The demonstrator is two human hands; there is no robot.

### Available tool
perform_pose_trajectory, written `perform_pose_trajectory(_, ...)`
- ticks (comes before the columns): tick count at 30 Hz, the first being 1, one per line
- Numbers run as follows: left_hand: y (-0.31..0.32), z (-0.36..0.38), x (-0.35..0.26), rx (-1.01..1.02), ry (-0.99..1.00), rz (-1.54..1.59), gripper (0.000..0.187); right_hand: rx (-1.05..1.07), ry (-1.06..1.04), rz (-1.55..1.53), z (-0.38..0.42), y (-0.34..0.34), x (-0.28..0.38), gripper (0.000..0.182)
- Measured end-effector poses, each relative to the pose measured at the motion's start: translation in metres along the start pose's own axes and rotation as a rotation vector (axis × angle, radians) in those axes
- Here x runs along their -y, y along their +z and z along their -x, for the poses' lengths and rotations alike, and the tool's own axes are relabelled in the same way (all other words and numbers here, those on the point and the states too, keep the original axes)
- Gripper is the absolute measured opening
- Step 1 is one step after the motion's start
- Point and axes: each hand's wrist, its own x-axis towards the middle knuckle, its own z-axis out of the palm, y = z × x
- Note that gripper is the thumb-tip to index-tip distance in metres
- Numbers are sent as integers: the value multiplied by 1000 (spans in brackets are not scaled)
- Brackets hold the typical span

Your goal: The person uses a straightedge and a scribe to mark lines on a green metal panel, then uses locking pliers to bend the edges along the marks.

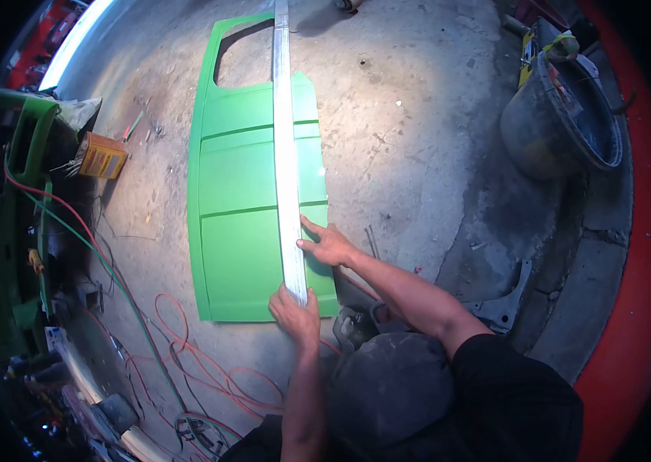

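Grey concrete floor (pixel 418 138), green door panel (pixel 244 231) flat on it. Left hand (pixel 294 312) clamped on metal strip (pixel 285 154) end; right hand (pixel 329 245) flat, fingers apart, pressing beside strip.

A green door panel (pixel 252 215), black bucket (pixel 552 123) and cables (pixel 202 369) lie on the concrete floor (pixel 410 131).
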Motion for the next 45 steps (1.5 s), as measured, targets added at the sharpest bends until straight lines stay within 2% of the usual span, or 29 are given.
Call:
perform_pose_trajectory(8,-26,11,-8,83,-19,-90,78,61,37,-31,5,-15,18,77)
perform_pose_trajectory(14,-25,39,7,110,-108,14,72,9,40,7,7,-14,20,79)
perform_pose_trajectory(16,-22,42,11,59,-138,57,68,16,41,-14,5,-14,17,78)
perform_pose_trajectory(41,-12,46,20,-17,-128,201,62,42,78,-12,6,-14,21,78)
perform_pose_trajectory(43,-14,45,17,39,-235,274,62,37,70,-28,6,-13,20,78)
perform_pose_trajectory(45,-15,46,17,46,-239,275,62,31,61,-43,6,-13,19,78)
